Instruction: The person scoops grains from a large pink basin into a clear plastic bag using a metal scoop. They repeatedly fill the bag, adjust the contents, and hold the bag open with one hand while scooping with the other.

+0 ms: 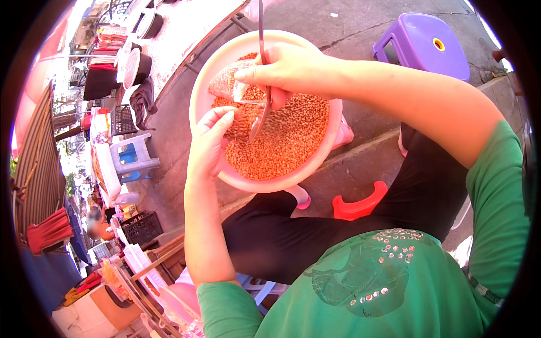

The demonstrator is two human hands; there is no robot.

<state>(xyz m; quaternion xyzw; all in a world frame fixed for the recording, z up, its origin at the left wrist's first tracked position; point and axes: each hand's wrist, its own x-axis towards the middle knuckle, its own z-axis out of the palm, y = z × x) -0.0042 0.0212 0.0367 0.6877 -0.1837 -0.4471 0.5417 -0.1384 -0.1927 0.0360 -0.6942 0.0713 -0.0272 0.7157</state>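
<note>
A pale round basin point(270, 186) holds a broad layer of small brown beans or kernels point(291, 139). My right hand point(281, 76) is over the basin, closed around a long thin utensil point(267, 99), apparently metal, whose wider lower end reaches the kernels. Beside my right thumb is a clear plastic bag point(224, 84) with similar kernels in or behind it; how it is held is unclear. My left hand point(213, 135) is at the basin's near left edge, its thumb and forefinger close together. Its other fingers are partly hidden and blurred among the kernels, so what it holds cannot be told.
A purple plastic stool point(439, 46) stands at upper right. A red plastic object point(361, 203) lies below the basin, near my legs. A table point(190, 25) is at upper left, with a grey stool point(134, 156) and a black crate point(141, 227) farther down on the left.
</note>
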